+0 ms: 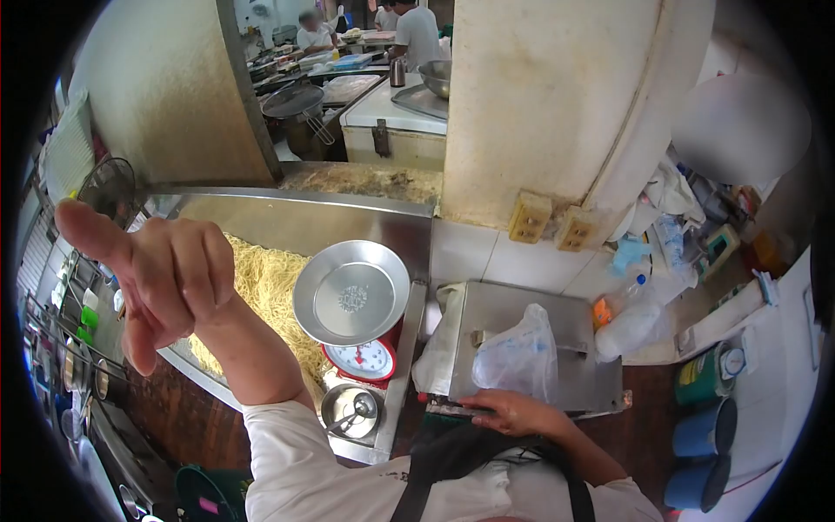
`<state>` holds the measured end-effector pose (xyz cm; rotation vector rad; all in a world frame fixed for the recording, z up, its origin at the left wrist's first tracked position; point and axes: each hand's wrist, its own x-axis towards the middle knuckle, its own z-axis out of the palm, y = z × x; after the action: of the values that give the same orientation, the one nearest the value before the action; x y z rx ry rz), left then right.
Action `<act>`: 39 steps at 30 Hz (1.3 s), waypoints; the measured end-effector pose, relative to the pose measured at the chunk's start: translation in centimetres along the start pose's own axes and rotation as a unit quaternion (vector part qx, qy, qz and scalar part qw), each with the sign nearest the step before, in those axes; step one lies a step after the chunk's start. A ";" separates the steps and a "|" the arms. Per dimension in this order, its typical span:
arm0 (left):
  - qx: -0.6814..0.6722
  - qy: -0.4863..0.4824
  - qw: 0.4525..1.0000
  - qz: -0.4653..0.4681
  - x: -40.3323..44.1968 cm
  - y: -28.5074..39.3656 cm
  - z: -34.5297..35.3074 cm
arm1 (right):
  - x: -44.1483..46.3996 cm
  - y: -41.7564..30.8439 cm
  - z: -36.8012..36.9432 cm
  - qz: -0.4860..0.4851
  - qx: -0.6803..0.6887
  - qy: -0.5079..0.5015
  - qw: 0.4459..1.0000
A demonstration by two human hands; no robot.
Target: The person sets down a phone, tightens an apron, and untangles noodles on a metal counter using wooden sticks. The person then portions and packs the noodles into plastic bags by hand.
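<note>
My left hand [170,270] is raised at the left with nothing in it. Its index finger points forward and to the left, the thumb is held out, and the other fingers are curled. Below and behind that arm, a heap of yellow noodles [270,287] lies in a metal trough. A round metal pan [351,293] sits on a red dial scale [364,358] beside the noodles. My right hand [511,411] rests at the front edge of a metal-topped table [583,326], fingers extended. Just beyond it stands a clear plastic bag [519,355].
A small metal bowl [350,411] with a ladle in it is near the scale. Plastic bottles [631,326] lie at the right. Blue bins [704,428] stand on the floor. A wall pillar [531,104] rises ahead; people [417,39] work beyond the opening.
</note>
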<state>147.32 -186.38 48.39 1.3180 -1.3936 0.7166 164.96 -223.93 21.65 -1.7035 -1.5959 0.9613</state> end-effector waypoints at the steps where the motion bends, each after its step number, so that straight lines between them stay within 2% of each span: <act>1: -0.001 0.005 1.000 0.001 0.0 -0.1 0.1 | 0.0 0.3 0.3 0.006 0.004 -0.001 1.000; 17: 0.007 0.014 1.000 -0.004 -0.3 -0.7 0.0 | -0.2 0.0 -0.1 0.049 -0.004 -0.025 0.998; 31: 0.008 -0.007 1.000 -0.008 0.0 -0.3 0.0 | -0.2 -0.2 0.0 0.027 -0.002 -0.027 0.999; 39: 0.018 0.023 1.000 -0.003 -0.5 -0.8 0.1 | -0.4 0.2 0.5 0.024 -0.008 -0.013 1.000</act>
<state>147.93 -186.49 47.73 1.3239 -1.3453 0.7668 164.65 -224.40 21.25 -1.7537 -1.5904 1.0014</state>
